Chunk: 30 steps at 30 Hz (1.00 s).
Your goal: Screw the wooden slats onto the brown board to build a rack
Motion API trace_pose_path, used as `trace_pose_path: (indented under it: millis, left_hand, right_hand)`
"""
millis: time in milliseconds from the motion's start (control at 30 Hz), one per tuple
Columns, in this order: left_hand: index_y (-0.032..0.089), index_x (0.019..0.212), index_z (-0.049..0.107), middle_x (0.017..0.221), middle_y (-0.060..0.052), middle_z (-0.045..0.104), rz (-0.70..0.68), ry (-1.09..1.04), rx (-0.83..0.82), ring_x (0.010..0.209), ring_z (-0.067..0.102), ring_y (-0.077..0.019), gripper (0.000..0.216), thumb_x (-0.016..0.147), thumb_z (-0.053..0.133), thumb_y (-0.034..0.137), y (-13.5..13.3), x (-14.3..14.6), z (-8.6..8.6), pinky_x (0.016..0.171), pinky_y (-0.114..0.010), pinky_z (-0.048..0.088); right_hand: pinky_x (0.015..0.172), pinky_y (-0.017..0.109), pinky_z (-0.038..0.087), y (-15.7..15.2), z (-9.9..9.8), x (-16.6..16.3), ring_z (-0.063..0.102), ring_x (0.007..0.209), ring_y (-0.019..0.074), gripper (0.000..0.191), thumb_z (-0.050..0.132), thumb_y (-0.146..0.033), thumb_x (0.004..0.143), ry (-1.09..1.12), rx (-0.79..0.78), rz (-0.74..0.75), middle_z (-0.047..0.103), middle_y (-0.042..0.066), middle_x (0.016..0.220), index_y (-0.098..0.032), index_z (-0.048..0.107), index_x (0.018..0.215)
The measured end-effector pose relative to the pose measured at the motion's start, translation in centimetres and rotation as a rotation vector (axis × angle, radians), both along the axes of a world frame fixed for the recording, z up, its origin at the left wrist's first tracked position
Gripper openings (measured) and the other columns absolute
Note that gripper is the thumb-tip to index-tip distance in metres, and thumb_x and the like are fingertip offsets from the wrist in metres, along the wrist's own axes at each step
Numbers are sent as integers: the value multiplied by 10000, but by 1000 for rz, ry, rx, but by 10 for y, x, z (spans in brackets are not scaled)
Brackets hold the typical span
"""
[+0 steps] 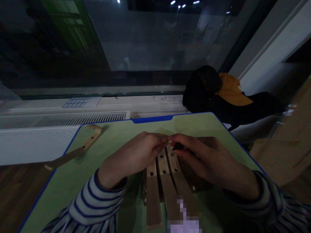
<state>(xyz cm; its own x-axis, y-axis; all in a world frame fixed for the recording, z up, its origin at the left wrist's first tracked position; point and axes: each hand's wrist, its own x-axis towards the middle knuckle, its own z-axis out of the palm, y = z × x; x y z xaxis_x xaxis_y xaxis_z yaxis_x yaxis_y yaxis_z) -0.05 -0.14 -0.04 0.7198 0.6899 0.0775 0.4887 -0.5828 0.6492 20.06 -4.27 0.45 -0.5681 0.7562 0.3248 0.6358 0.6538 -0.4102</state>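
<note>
Several drilled wooden slats (163,181) lie side by side on a green table (73,181) with a blue rim. My left hand (136,155) rests on the slats' far ends, fingers curled and pinched together. My right hand (206,158) meets it fingertip to fingertip, pinching a small dark piece I cannot make out against the top of the slats. Both wrists wear striped sleeves. A darker wooden part with a metal screw (193,187) lies under my right hand.
A curved wooden piece with holes (80,149) lies loose at the table's left corner. Beyond the table runs a white radiator sill (63,119) under a dark window. Black clothing and an orange cap (230,90) lie on the sill at right.
</note>
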Motion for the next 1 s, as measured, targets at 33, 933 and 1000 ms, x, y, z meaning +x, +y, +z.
trace_pose_path:
  millis: [33, 933, 1000]
  left_hand:
    - [213, 1021, 646, 971, -16, 705, 4, -3, 6, 885, 655, -147, 260, 900, 436, 117, 0, 0, 0, 779, -250, 473]
    - [303, 1196, 570, 1096, 43, 675, -14, -93, -86, 959, 624, -118, 362, 905, 455, 120, 3, -2, -4, 894, -248, 446]
    - [309, 1196, 568, 1080, 48, 680, -8, -98, -84, 946, 627, -111, 352, 910, 459, 135, 3, -1, -5, 883, -236, 450]
  right_hand:
    - [777, 234, 499, -1, -1, -1, 646, 896, 114, 325, 445, -186, 916, -4, 12, -8, 663, 8, 1093, -236, 416, 1236]
    - [893, 232, 444, 16, 14, 18, 555, 1076, 103, 469, 446, -139, 899, -54, -108, 288, 587, 29, 1213, -237, 348, 1347]
    - [857, 236, 466, 17, 14, 19, 589, 1026, 112, 451, 459, -144, 894, -74, -48, 244, 621, 11, 1165, -255, 376, 1323]
